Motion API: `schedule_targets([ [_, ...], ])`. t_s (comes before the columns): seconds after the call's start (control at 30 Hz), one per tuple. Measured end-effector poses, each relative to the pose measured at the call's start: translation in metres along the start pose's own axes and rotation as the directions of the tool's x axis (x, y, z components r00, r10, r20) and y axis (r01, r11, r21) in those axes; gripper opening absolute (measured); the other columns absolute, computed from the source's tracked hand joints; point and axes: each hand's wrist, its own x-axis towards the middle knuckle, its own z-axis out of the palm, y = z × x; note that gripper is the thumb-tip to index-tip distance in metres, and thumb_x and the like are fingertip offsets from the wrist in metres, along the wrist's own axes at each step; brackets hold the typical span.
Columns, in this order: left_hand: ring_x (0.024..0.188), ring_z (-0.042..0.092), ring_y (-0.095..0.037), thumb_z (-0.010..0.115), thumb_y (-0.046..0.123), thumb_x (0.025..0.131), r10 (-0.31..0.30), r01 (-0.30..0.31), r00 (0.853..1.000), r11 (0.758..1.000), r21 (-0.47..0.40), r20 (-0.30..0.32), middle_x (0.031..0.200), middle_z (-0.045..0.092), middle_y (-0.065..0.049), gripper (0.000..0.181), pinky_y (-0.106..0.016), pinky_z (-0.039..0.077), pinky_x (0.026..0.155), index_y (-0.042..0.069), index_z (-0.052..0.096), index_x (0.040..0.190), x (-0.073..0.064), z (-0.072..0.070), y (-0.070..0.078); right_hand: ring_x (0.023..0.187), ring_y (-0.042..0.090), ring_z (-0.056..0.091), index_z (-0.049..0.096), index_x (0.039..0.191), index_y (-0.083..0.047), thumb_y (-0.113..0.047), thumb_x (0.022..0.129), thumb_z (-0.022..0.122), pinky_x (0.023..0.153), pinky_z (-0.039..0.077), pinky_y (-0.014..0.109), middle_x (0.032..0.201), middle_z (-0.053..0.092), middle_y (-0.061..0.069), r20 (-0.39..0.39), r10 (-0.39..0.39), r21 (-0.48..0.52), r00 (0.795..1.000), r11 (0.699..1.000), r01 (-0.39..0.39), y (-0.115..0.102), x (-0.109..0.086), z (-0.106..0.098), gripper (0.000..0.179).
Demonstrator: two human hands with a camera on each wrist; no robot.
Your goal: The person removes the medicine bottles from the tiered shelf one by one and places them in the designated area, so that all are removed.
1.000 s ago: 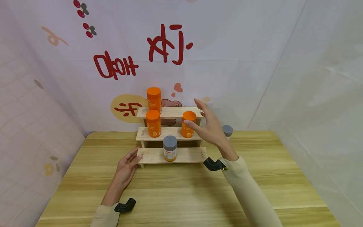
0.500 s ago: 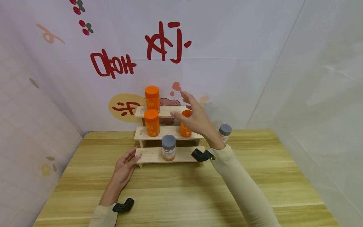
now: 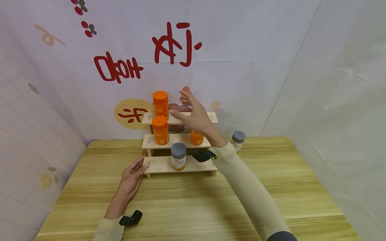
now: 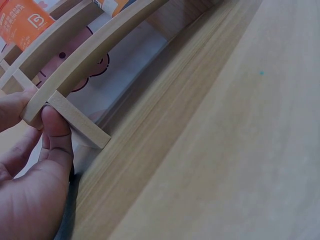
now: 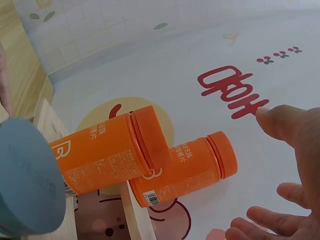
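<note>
An orange cylindrical plastic bottle with an orange lid (image 3: 160, 103) stands upright on the top step of a three-tier pale wooden rack (image 3: 159, 164), near that step's left edge. The right hand (image 3: 196, 117) hangs just to the right of this bottle, its fingers spread and slightly bent, the thumb well apart from the others and pointing toward the bottle's side; the right wrist view shows a gap between fingers and bottle. The left hand (image 3: 131, 177) pinches the left end of the rack's lowest step, and the left wrist view shows the end of the plank between its fingers.

A second orange bottle (image 3: 160, 130) stands on the middle step near the left edge, in front of and below the first. A third orange bottle (image 3: 197, 137) stands toward the right edge of the same step, its top hidden behind the right hand. Midway along the lowest step is a white-labelled bottle with a grey lid (image 3: 178, 156). A similar grey-lidded bottle (image 3: 238, 142) stands on the yellowish wood-grain desk (image 3: 181, 207), beyond the rack's right end and near the desk's back edge. Behind hangs a white cloth with red characters (image 3: 241, 67)
</note>
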Motion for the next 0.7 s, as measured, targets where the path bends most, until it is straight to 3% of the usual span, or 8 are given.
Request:
schedule_targets([
  [0.3, 0.115, 0.056, 0.000, 0.062, 0.008, 0.103, 0.006, -0.006, 1.000, 1.000, -0.025, -0.005, 0.137, 0.047, 0.006, 0.068, -0.014, 0.051, 0.092, 0.006, 0.028, 0.162, 0.000, 0.001, -0.002, 0.138, 0.037, 0.051, 0.031, 0.161, -0.016, -0.038, 0.093, 0.077, 0.112, 0.047, 0.051, 0.158, 0.044, 0.016, 0.028, 0.047, 0.024, 0.999, 0.999, -0.047, 0.004, 0.020, 0.012, 0.086],
  [0.7, 0.115, 0.056, -0.001, 0.062, 0.009, 0.103, 0.011, -0.011, 1.000, 1.000, -0.010, -0.002, 0.137, 0.047, 0.003, 0.068, -0.014, 0.051, 0.091, 0.007, 0.028, 0.162, 0.000, 0.000, -0.001, 0.132, 0.033, 0.057, 0.034, 0.159, -0.013, -0.036, 0.094, 0.076, 0.110, 0.050, 0.042, 0.153, 0.049, 0.015, 0.034, 0.075, 0.058, 0.997, 0.995, -0.077, 0.005, 0.041, 0.032, 0.081],
])
